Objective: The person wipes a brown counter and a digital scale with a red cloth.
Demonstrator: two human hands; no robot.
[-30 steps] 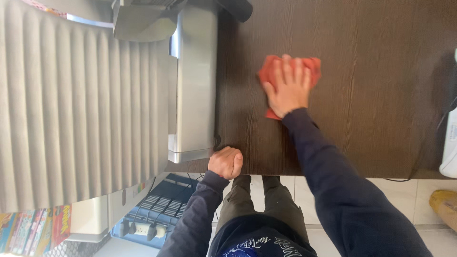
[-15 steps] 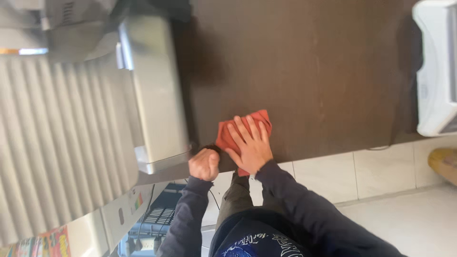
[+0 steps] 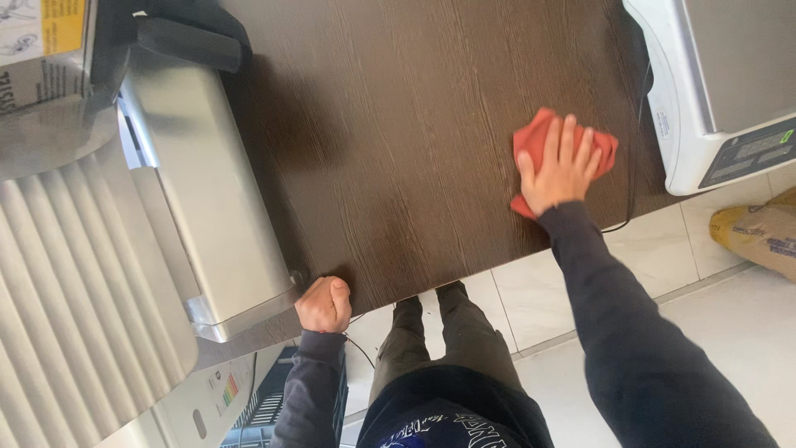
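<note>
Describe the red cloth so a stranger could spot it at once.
Start at the dark wooden table and go to its right end, beside the white scale. There the right hand lies flat on a crumpled cloth. It is the only red thing on the table.

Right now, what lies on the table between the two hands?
In the head view, only bare dark wood table lies between the left hand and the right hand on the red cloth.

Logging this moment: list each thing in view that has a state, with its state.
Red cloth: crumpled, pressed flat on the tabletop under the right hand.
Right hand: fingers spread, palm down on the cloth.
Left hand: closed fist at the table edge.
Dark wood table: bare in the middle.
White scale: display dark.
</note>
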